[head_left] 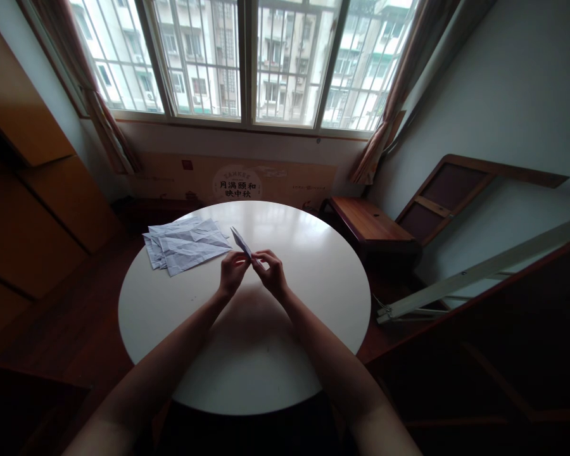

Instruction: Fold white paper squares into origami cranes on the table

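A small folded piece of paper (242, 243) is held up over the round white table (313, 278). My left hand (232, 271) pinches its lower edge from the left. My right hand (272, 272) pinches the same edge from the right, fingers closed on it. Both hands meet just above the table's middle. The paper's free end points up and away to the left.
A loose pile of creased paper sheets (184, 244) lies on the table's far left. A low wooden bench (367, 220) stands to the right by the wall, with a framed panel (449, 193) leaning there. Wooden cabinets (33, 209) stand on the left.
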Demonstrator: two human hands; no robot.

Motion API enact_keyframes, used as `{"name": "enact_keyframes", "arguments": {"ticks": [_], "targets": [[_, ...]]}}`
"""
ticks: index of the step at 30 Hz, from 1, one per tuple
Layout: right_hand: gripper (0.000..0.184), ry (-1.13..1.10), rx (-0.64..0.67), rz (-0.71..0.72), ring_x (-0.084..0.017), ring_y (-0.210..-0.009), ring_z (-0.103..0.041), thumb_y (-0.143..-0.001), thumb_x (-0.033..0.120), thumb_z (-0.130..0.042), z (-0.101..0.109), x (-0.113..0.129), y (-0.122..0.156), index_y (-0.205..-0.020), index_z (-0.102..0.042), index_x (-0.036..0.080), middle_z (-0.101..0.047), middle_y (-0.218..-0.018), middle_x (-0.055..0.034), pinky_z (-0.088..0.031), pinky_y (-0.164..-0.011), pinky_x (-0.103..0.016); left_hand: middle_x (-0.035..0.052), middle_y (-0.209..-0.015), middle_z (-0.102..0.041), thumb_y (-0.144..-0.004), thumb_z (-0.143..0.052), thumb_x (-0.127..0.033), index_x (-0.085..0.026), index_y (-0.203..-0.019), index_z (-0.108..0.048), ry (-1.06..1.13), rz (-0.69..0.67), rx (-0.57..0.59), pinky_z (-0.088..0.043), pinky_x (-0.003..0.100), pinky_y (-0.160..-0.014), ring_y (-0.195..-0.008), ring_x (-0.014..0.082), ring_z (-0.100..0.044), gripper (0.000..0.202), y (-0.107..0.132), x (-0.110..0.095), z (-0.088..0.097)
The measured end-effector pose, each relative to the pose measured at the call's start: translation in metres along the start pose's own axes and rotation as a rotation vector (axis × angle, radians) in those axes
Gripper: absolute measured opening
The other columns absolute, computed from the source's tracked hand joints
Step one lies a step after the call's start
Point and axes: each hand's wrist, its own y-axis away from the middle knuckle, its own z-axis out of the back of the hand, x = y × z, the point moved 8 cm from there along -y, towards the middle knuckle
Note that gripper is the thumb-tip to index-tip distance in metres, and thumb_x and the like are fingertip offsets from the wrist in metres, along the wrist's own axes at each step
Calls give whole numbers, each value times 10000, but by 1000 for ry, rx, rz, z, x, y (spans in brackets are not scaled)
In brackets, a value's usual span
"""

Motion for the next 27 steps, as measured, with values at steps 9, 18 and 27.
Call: {"name": "enact_keyframes", "arguments": {"ticks": [9,18,27], "targets": [[226,-83,-41,-110,-187,-857,-640,-820,391,-647,2,-14,-1,-928,-719,206,-659,-937,-67,-534,-745,-325,59,-815,-673,-724,-724,-373,-133,-806,-680,82,53,64,-553,325,-702,-755,193,-673,257,1,1,-9],[279,-196,-54,-234,-194,-837,-652,-780,456,-667,0,-27,-1,-841,-740,194,-668,-910,-75,-537,-709,-300,70,-777,-707,-655,-787,-408,-118,-823,-686,141,124,88,-537,341,-717,-754,219,-683,350,3,-1,-11],[335,-440,-65,-494,-179,-680,-635,-708,491,-686,-4,-48,4,-802,-700,169,-690,-713,-34,-497,-623,-286,54,-766,-693,-672,-739,-300,-122,-791,-656,99,123,46,-524,307,-694,-743,193,-662,230,2,5,-8]]}}
